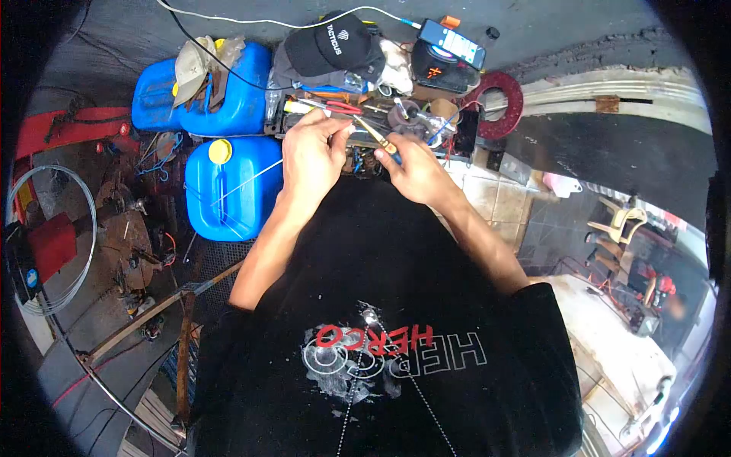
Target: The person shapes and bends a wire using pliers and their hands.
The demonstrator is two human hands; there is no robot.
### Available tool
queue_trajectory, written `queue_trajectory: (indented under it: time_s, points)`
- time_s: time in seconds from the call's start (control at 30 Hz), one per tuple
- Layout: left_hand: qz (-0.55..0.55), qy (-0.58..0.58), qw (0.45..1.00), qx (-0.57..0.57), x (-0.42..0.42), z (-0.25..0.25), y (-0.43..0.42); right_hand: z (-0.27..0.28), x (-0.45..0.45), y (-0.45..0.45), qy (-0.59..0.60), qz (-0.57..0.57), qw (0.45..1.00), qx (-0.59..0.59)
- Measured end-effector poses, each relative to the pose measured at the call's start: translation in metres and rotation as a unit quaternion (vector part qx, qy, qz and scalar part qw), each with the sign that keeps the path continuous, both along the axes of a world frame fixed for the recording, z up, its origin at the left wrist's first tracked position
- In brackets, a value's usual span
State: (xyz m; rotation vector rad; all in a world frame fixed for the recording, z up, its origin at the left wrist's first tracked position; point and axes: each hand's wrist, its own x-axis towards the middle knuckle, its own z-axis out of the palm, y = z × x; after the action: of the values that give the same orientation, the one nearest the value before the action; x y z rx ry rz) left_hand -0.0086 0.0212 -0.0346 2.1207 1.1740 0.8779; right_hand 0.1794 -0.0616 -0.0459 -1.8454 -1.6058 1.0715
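My left hand [312,156] is closed in a pinch above the cluttered bench. A thin light rod [247,183] runs out from its outer side, slanting down-left over a blue jug; the part inside the hand is hidden. My right hand [422,174] grips a slim brush-like tool [387,145] with a brass-coloured middle. Its narrow tip points up-left, close to my left fingertips; whether they touch I cannot tell. Just beyond the fingers lie red-handled pliers [344,107]. A cup [444,111] stands farther right among small tools.
Blue jugs [228,183] stand at the left. A black cap [327,44], a phone [452,43] with a white cable and a red ring [502,105] lie at the back. A wire coil [53,236] hangs far left. A chair [620,222] and another person [664,286] appear at right.
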Motion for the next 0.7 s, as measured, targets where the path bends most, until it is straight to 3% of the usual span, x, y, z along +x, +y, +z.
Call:
queue_trajectory:
  time_s: [0.07, 0.1, 0.17, 0.37, 0.7]
  points:
    - [0.000, 0.010, 1.000, -0.004, 0.000, 0.004, -0.001, -0.021, 0.002, -0.003, -0.047, 0.027, 0.976, 0.212]
    - [0.001, 0.021, 1.000, -0.009, 0.000, 0.007, -0.001, -0.015, 0.002, -0.002, -0.047, 0.026, 0.976, 0.211]
    - [-0.006, 0.023, 1.000, -0.013, 0.000, 0.010, 0.001, 0.000, 0.001, 0.002, 0.019, 0.015, 0.999, 0.024]
    - [-0.035, 0.033, 0.998, -0.038, -0.003, 0.010, 0.010, -0.006, -0.007, 0.007, 0.005, -0.016, 0.999, -0.034]
    - [-0.035, 0.027, 0.998, -0.040, 0.002, 0.047, 0.013, -0.019, -0.011, 0.016, -0.040, -0.048, 0.994, 0.095]
